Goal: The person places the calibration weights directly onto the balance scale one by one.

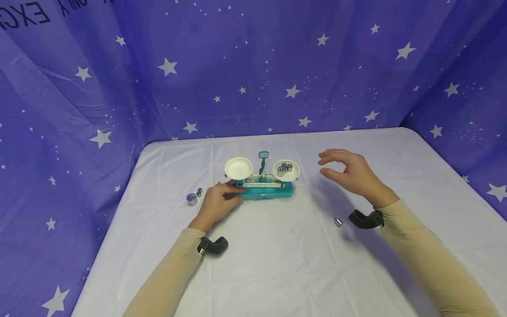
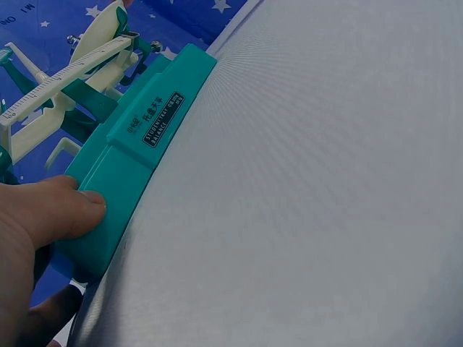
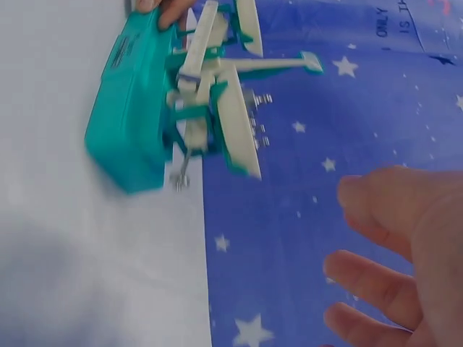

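A teal balance scale [image 1: 264, 190] stands mid-table on the white cloth. Its left pan [image 1: 239, 167] is empty, and its right pan [image 1: 286, 170] holds several small metal weights. My left hand [image 1: 220, 201] grips the left end of the scale's base [image 2: 137, 166], with the thumb [image 2: 76, 210] pressed on the front face. My right hand [image 1: 347, 172] hovers in the air to the right of the right pan, fingers loosely curved and holding nothing. In the right wrist view the scale [image 3: 130, 108] lies ahead of that hand [image 3: 391, 267], apart from it.
A large metal weight [image 1: 192, 199] and a small one [image 1: 199, 192] sit on the cloth left of my left hand. Another small weight [image 1: 338, 222] lies near my right wrist. A purple star-printed backdrop [image 1: 253, 75] closes in the table's back and sides.
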Available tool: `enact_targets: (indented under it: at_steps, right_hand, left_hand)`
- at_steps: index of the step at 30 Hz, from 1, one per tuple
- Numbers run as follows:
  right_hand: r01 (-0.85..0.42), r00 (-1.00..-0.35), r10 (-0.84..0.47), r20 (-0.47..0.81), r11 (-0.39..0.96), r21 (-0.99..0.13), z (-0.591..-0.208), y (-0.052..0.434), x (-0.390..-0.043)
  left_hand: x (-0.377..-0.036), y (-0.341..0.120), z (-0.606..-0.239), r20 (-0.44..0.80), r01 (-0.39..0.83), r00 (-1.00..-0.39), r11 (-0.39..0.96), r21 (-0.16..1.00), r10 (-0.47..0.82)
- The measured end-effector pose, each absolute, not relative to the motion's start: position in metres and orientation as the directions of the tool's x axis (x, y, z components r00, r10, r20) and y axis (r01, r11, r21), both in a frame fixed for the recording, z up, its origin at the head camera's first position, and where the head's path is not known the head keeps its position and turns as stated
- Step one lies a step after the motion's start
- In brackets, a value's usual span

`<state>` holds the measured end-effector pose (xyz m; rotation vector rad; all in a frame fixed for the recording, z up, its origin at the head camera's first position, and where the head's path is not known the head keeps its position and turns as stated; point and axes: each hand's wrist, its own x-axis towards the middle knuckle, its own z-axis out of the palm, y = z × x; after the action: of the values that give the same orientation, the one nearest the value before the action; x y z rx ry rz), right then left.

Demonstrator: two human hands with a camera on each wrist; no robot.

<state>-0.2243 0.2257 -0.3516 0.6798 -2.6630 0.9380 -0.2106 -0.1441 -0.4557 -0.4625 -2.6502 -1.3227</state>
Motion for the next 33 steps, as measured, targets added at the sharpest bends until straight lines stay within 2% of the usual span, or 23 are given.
enact_targets:
  at_steps: [5, 12, 16, 33]
  right_hand:
    - [-0.458, -0.882, -0.299, 0.364, 0.727, -0.512, -0.353, 0.256, -0.207]
    - [-0.329, -0.938, -0.194, 0.287, 0.76, -0.561, -0.362, 0.29, -0.184]
    - [-0.295, -0.949, -0.167, 0.268, 0.767, -0.57, -0.37, 0.299, -0.177]
    - [-0.358, -0.929, -0.206, 0.309, 0.711, -0.604, -0.392, 0.301, -0.172]
  left_hand:
    - [-0.211, -0.144, -0.456, 0.264, 0.339, -0.941, 0.567, 0.75, 0.213]
    - [-0.214, -0.145, -0.455, 0.272, 0.347, -0.938, 0.56, 0.752, 0.216]
    - [-0.213, -0.146, -0.455, 0.267, 0.342, -0.94, 0.561, 0.754, 0.213]
    - [-0.212, -0.144, -0.456, 0.248, 0.326, -0.945, 0.555, 0.765, 0.213]
